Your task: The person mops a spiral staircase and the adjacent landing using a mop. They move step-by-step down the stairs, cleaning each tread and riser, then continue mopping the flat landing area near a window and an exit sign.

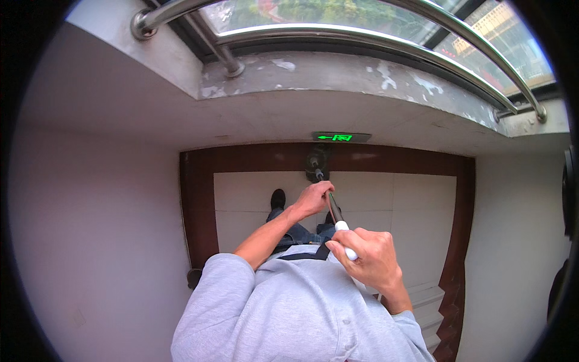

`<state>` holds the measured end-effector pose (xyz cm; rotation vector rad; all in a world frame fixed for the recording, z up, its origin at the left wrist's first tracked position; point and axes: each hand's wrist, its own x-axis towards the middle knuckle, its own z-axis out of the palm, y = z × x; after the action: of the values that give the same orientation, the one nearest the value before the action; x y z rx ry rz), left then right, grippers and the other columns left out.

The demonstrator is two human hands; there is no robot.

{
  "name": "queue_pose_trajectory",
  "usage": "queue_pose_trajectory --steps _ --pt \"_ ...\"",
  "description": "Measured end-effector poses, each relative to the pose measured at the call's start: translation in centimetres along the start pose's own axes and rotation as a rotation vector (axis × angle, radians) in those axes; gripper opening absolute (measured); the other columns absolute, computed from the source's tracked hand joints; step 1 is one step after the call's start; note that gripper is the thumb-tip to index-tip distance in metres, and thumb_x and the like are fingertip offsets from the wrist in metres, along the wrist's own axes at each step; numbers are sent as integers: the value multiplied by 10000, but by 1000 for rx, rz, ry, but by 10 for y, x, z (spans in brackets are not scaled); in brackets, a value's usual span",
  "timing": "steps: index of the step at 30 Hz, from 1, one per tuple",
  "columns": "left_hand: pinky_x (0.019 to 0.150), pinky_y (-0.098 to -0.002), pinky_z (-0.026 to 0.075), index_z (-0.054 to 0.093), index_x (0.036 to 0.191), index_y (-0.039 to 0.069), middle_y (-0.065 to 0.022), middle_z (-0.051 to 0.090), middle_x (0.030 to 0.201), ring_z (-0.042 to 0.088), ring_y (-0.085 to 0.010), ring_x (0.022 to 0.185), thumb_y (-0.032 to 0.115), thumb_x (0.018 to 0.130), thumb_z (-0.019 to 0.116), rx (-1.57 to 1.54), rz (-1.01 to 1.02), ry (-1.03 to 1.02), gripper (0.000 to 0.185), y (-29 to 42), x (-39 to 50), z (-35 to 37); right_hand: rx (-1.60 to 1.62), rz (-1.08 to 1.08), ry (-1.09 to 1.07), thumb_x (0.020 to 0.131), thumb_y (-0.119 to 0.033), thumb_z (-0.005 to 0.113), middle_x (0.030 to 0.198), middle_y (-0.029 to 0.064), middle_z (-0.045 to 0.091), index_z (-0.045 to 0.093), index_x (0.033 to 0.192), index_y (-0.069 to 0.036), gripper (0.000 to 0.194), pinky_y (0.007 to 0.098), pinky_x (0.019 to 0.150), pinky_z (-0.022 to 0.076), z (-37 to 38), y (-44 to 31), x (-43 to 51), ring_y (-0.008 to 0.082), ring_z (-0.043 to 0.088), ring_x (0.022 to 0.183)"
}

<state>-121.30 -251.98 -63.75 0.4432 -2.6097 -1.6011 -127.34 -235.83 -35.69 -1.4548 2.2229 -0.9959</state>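
Note:
My left hand grips the dark shaft of a long-handled mop partway down. Higher up, my right hand is closed around the white grip at the shaft's upper end. The shaft runs away from me, slanting down to the floor. At its far end a dark mop head lies on the brown border of the floor, against the wall below the window. Its far side is hard to make out.
A lit green exit sign is on the wall just above the mop head. Steel railings cross the window above a ledge with flaking paint. Walls stand at left and right. Steps lie at lower right, beside my right arm.

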Motion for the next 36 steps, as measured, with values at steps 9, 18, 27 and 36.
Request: queue_pose_trajectory --steps 9,18,27,36 --pt "769 -500 544 653 1042 84 -136 695 1034 661 -426 954 76 892 632 152 -111 73 152 -82 -68 -145 108 -150 -170 902 -256 774 541 35 515 695 854 -127 159 372 432 430 87 -68 92 212 562 458" --pt "782 -452 557 680 1020 27 -176 699 1017 685 -414 951 -48 835 640 216 -150 319 203 -182 -125 -233 313 -161 -231 984 -275 702 730 101 667 712 978 -91 185 380 508 507 175 -71 141 267 646 547" --pt "823 -464 551 693 1030 19 -188 704 1051 674 -416 997 -45 846 627 392 -239 446 206 -224 -129 -214 502 9 -227 1006 -342 659 884 150 718 683 1069 -72 278 450 696 548 215 -28 121 393 670 763" --pt "868 -457 549 701 1052 9 -200 706 1066 678 -392 1034 -30 832 646 233 -156 83 230 -141 -46 -50 532 520 -6 988 -282 689 887 147 744 731 1109 -46 268 347 713 551 73 69 -16 228 718 763"
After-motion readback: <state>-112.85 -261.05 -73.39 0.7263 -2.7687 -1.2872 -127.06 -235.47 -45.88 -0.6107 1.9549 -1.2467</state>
